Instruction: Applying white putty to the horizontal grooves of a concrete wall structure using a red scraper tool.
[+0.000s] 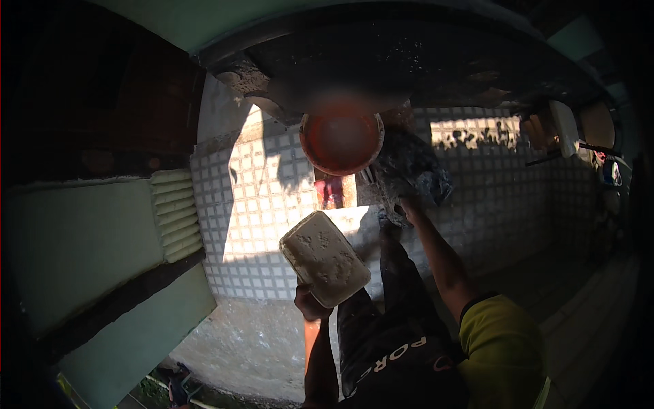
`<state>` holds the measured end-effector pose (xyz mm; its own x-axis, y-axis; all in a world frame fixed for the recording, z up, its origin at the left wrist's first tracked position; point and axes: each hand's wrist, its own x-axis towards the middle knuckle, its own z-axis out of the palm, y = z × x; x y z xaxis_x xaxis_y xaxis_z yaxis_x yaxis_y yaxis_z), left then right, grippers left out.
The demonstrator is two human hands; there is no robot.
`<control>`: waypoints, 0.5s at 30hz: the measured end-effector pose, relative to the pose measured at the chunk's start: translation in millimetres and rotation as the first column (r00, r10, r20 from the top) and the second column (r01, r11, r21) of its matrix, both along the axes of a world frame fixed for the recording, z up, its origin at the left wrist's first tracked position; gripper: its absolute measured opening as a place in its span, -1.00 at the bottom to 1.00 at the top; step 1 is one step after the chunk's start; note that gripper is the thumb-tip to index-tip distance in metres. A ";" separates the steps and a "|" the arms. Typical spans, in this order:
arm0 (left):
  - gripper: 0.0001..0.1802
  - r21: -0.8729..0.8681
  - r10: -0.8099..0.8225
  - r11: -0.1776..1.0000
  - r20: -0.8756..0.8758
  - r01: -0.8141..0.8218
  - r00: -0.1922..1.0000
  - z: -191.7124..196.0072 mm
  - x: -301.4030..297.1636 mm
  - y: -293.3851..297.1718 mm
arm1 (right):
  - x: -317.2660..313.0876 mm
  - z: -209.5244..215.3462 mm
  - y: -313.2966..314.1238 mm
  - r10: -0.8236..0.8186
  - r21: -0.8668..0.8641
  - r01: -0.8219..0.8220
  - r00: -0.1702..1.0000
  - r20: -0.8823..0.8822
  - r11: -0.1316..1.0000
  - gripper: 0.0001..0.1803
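Observation:
My left hand [312,303] is closed on the near edge of a pale rectangular tray [324,260] with rounded corners. The tray is tilted, and its face looks rough and lumpy. On the right, my right hand [409,210] grips the near edge of a dark, crumpled plastic bag [415,167]; shadow partly hides its fingers. The bag's contents cannot be made out. Beyond the tray stands a round orange bucket [342,144] with a pale, dusty-looking inside. A red thing [330,191] lies just in front of the bucket.
The tiled floor [266,232] has bright sunlit patches. A dark ledge [422,75] runs along the far side. On the left are a pale green wall [88,245] and ribbed pale blocks [176,215]. A pale chair-like thing [564,129] stands at the far right.

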<state>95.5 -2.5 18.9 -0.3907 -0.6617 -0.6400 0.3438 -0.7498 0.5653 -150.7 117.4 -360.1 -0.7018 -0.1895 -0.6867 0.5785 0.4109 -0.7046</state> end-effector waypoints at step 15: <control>-0.16 -0.093 -0.394 0.912 -0.471 0.400 0.789 82.0 -52.2 -10.5 | -37.3 523.3 17.6 0.637 0.202 -0.669 0.506 -0.582 0.715 -0.67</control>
